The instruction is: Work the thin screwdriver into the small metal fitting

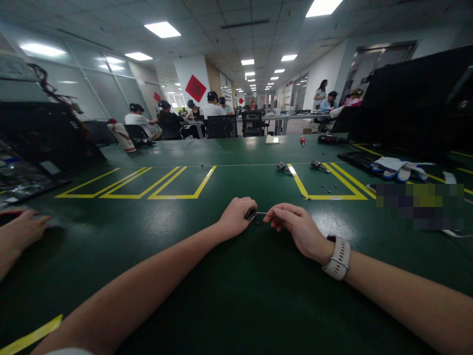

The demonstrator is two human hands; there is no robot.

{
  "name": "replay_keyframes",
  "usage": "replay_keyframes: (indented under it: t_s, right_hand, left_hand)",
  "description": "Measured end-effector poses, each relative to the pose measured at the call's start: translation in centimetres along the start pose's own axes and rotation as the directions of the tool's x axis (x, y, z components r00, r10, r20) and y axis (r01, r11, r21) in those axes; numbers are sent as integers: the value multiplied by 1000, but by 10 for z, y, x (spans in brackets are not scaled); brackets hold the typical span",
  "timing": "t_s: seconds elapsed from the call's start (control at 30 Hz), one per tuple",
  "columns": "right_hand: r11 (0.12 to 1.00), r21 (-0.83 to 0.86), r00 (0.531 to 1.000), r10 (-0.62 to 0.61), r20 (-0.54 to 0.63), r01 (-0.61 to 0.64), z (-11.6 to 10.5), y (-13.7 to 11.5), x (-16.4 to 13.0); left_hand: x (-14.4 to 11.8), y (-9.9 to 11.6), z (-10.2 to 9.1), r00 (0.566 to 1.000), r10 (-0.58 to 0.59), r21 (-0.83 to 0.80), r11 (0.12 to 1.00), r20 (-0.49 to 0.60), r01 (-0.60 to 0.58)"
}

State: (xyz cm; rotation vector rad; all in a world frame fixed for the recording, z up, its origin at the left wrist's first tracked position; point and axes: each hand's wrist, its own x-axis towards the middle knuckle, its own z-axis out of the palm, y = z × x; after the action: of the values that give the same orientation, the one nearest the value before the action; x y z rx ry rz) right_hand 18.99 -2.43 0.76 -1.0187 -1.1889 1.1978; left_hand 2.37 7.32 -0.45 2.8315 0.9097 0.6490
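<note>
My left hand is closed around a small screwdriver, whose dark handle end shows at the fist. A thin metal shaft runs rightward from it. My right hand pinches the tip of that shaft between thumb and fingers; a white watch sits on its wrist. Both hands rest on the green table. A few tiny dark screws lie just under the tool.
Two more screwdrivers lie by the yellow-taped box. Gloves lie right. Dark equipment stands left and right. Another person's hand rests at the left edge. Seated people work at the far tables.
</note>
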Motion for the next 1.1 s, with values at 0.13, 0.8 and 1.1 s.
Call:
replay_keyframes:
  t_s: [0.13, 0.8, 1.1]
  right_hand:
    - [986, -143, 997, -82, -5, 81, -1, 2, -1]
    - [985, -157, 997, -73, 0, 72, 0, 0, -3]
    - [980, -159, 990, -129, -58, 118, -5, 6, -1]
  left_hand:
    - [0, 1, -1, 1000, -3, 24, 1000, 7, 3]
    - [-1, 5, -4, 1000, -22, 66, 998, 16, 21]
    - [-1, 7, -6, 999, -27, 70, 997, 24, 25]
